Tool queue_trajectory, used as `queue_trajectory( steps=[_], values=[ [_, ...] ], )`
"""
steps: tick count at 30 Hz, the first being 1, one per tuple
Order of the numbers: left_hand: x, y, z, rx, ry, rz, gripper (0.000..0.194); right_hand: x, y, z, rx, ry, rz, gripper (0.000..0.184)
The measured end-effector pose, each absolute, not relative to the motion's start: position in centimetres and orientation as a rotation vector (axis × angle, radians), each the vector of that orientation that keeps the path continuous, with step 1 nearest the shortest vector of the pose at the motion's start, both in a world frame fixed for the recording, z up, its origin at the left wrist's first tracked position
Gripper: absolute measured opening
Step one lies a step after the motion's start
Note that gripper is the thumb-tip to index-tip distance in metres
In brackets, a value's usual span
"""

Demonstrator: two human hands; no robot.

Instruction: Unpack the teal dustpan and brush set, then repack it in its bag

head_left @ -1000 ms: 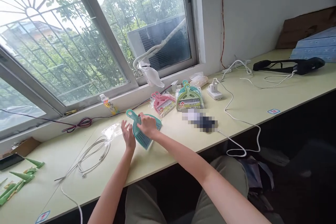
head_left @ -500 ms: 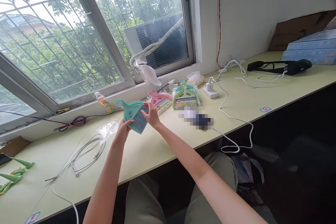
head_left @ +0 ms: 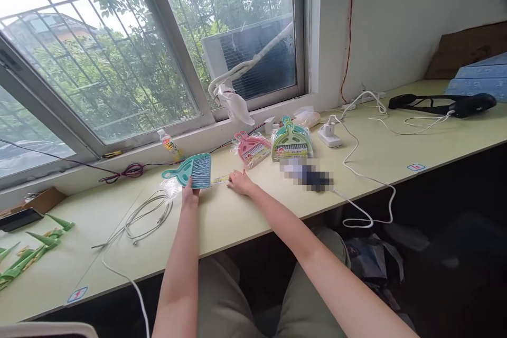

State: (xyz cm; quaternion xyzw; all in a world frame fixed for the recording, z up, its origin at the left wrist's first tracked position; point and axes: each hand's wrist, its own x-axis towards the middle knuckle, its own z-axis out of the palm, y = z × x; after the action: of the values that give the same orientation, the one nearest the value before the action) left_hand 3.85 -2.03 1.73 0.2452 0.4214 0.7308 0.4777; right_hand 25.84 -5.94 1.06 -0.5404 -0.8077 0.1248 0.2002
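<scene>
My left hand (head_left: 190,194) grips a teal dustpan-and-brush set (head_left: 184,171) by its lower edge, thumb on the front. The set is tilted, its grey bristles toward the right and its looped handle toward the left. My right hand (head_left: 240,182) is low over the table, fingers bent and closed at the right end of a yellow-and-white paper label (head_left: 219,180). That label reaches from the set's bristle end to my right fingers. Beyond my right hand lie a wrapped pink dustpan set (head_left: 252,149) and wrapped green and teal sets (head_left: 292,142).
A drink bottle (head_left: 170,145) leans near the window. Clear plastic wrap (head_left: 171,190) and a coiled grey cable (head_left: 148,216) lie left. A white power strip (head_left: 329,136), a black headset-like strap (head_left: 443,103) and blue boxes (head_left: 475,79) stand right. Green folded leaf-like pieces (head_left: 43,240) lie far left.
My right hand has left the dustpan set and moved down right to the table with the label. My left hand has turned the set, its bristles now facing right. The view has shifted.
</scene>
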Motion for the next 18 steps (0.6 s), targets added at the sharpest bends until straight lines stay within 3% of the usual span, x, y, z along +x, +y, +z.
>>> queue_trajectory(
  steps=[4, 10, 15, 18],
  values=[
    [4.0, -2.3, 1.6, 0.653, 1.102, 1.746, 0.017, 26.1, -6.2, 1.5, -1.440, -2.252, 0.344, 0.020],
    [5.6, -3.3, 1.8, 0.900, 1.321, 1.652, 0.039, 26.8, -5.6, 1.8, -1.411, -2.230, 0.494, 0.045],
    [6.6, -3.9, 2.2, 1.006, 1.390, 1.594, 0.038, 26.8, -5.8, 1.8, -1.325, -2.243, 0.437, 0.018],
    [6.3, -3.4, 1.7, 1.000, 1.397, 1.639, 0.041, 26.5, -6.0, 1.6, -1.311, -2.241, 0.423, 0.025]
  ],
)
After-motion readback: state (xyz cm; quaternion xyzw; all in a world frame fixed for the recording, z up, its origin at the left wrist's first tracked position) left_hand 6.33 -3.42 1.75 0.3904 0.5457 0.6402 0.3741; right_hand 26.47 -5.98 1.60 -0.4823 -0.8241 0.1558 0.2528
